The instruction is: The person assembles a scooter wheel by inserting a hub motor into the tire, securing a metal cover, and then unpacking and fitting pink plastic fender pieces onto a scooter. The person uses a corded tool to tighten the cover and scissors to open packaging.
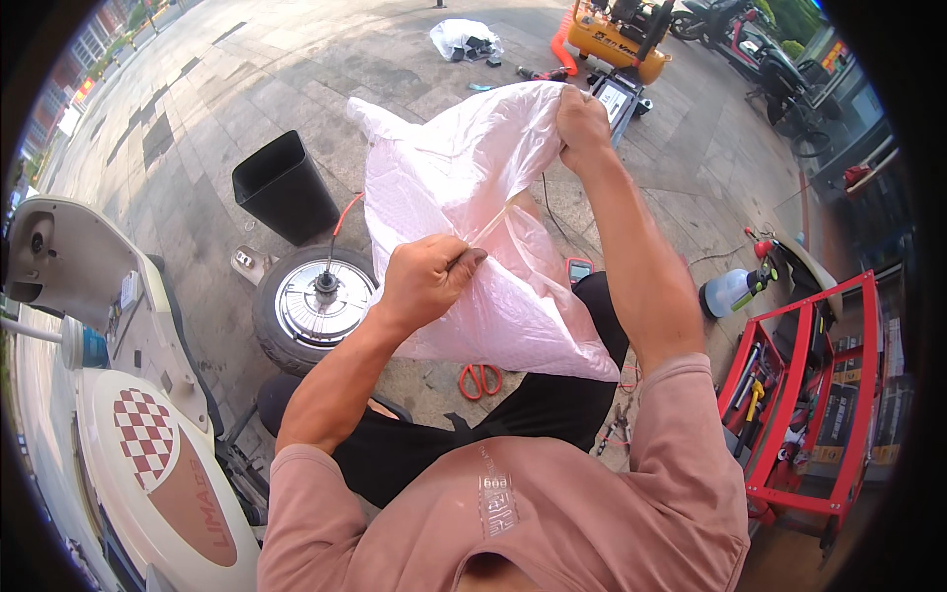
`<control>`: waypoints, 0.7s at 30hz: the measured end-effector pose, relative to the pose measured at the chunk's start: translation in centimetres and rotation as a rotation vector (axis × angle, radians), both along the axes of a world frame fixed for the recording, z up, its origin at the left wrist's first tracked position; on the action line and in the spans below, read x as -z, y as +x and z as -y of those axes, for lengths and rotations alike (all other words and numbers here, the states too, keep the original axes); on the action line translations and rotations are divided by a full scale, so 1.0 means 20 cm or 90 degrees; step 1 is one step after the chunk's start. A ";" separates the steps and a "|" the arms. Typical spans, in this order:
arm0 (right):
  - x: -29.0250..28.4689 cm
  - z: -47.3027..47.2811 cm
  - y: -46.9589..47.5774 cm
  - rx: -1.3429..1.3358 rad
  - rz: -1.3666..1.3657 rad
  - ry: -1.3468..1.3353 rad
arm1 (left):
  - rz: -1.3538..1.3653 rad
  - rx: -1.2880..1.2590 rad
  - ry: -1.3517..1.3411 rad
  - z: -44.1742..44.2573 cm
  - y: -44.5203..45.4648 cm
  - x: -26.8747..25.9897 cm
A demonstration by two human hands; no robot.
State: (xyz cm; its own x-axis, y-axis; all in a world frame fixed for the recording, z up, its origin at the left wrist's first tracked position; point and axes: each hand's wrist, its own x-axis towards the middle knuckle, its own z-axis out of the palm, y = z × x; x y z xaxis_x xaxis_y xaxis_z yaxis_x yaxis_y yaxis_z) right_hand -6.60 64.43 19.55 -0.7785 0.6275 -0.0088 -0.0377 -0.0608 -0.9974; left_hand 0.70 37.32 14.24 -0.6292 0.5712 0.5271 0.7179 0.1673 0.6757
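Observation:
A thin white plastic sack (429,170), pinkish in its folds, is spread in front of my knees. My left hand (429,274) grips a gathered part near its middle, thumb pressed against the fingers. Farther out, my right hand (584,122) is closed around the sack's upper right corner. A pale strip or fold (493,223) runs taut up from my left hand; I cannot tell whether it is a cord. The sack partly hides a hub-motor wheel (322,300) lying on its side, with an orange-sheathed cable (345,214) rising from the axle.
A black bin (285,189) stands beyond the wheel. Red-handled scissors (480,381) lie between my legs. At left is a cream scooter (155,459); at right, a red tool cart (803,407) and a spray bottle (732,290). A yellow air compressor (610,37) stands ahead.

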 end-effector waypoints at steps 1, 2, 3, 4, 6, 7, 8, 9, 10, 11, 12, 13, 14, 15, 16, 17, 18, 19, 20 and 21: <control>-0.03 0.02 0.03 0.001 0.043 0.040 | -0.004 -0.002 0.025 0.01 -0.01 0.00; -0.05 0.05 0.09 -0.038 -0.053 0.123 | -0.016 -0.004 0.046 0.02 -0.03 0.01; -0.08 0.08 0.16 0.037 -0.128 0.323 | -0.038 -0.005 0.035 0.03 -0.05 0.01; -0.12 0.11 0.23 0.126 -0.172 0.507 | -0.061 -0.003 0.031 0.04 -0.06 0.01; -0.14 0.19 0.40 0.010 -0.340 0.808 | -0.109 -0.015 0.018 0.06 -0.09 -0.01; -0.13 0.23 0.49 -0.242 -0.277 0.896 | -0.143 0.001 0.014 0.08 -0.10 -0.02; -0.09 0.30 0.52 -0.409 -0.268 0.921 | -0.166 0.010 0.003 0.09 -0.10 -0.04; -0.05 0.37 0.53 -0.498 -0.244 0.881 | -0.179 0.017 -0.020 0.11 -0.10 -0.06; -0.02 0.41 0.55 -0.510 -0.196 0.872 | -0.173 0.034 -0.018 0.12 -0.10 -0.07; 0.00 0.44 0.55 -0.544 -0.099 0.883 | -0.166 0.041 -0.020 0.12 -0.10 -0.09; 0.01 0.45 0.52 -0.503 -0.196 0.852 | -0.175 0.062 -0.001 0.13 -0.11 -0.10; 0.03 0.47 0.50 -0.483 -0.195 0.824 | -0.169 0.051 0.019 0.14 -0.12 -0.11; 0.05 0.47 0.49 -0.464 -0.152 0.801 | -0.171 0.059 0.060 0.13 -0.15 -0.10; 0.07 0.47 0.46 -0.419 -0.210 0.792 | -0.150 0.059 0.088 0.14 -0.16 -0.09; 0.11 0.46 0.42 -0.351 -0.318 0.833 | -0.071 0.042 0.133 0.14 -0.18 -0.07; 0.17 0.46 0.38 -0.299 -0.369 0.865 | 0.041 0.018 0.123 0.17 -0.19 -0.05; 0.24 0.42 0.33 -0.214 -0.380 0.842 | 0.149 -0.012 0.148 0.19 -0.19 -0.03; 0.33 0.35 0.29 -0.038 -0.391 0.780 | 0.260 -0.025 0.139 0.27 -0.21 -0.03; 0.44 0.28 0.26 0.131 -0.380 0.655 | 0.206 -0.056 0.134 0.32 -0.23 -0.04; 0.62 0.25 0.25 0.187 -0.231 0.426 | 0.144 -0.080 0.136 0.38 -0.25 -0.05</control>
State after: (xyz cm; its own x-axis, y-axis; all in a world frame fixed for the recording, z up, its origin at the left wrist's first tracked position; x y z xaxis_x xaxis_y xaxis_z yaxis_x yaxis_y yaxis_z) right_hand -1.50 59.34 7.13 -0.4640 0.5891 0.6616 -0.2878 0.6061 -0.7415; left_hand -4.28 29.77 15.18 -0.8026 0.3734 0.4652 0.5280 0.0817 0.8453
